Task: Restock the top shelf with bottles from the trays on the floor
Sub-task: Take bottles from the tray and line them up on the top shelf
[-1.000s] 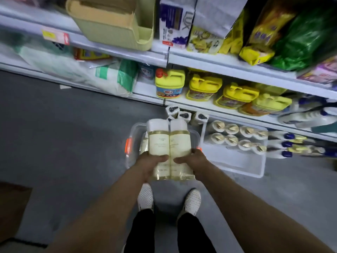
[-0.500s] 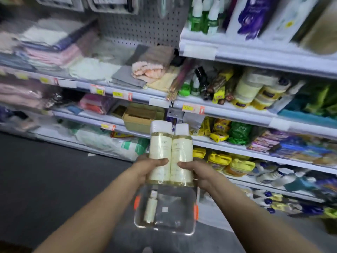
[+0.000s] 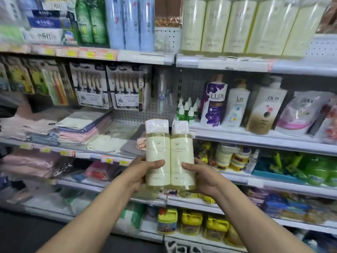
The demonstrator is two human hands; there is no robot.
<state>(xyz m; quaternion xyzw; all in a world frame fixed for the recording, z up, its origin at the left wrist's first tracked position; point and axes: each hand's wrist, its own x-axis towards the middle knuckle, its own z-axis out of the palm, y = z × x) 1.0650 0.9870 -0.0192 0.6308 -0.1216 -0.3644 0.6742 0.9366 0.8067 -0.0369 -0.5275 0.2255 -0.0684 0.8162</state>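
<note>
Two pale yellow bottles with white caps stand upright side by side in front of me. My left hand (image 3: 141,172) grips the left bottle (image 3: 157,148) low down, thumb across its front. My right hand (image 3: 202,177) grips the right bottle (image 3: 181,152) the same way. On the top shelf (image 3: 237,62), upper right, stands a row of several matching pale yellow bottles (image 3: 242,26) in clear wrap. The floor trays are out of view.
Tall blue and green bottles (image 3: 127,22) fill the top shelf's left part. Between them and the yellow row is a gap with pegboard (image 3: 166,40). Below are toothbrush packs (image 3: 107,86), folded towels (image 3: 78,128), body wash bottles (image 3: 237,105) and yellow jugs (image 3: 191,223).
Both hands have lifted the two bottles from above the floor tray to chest height. My view has swung up from the floor to the upper shelves.
</note>
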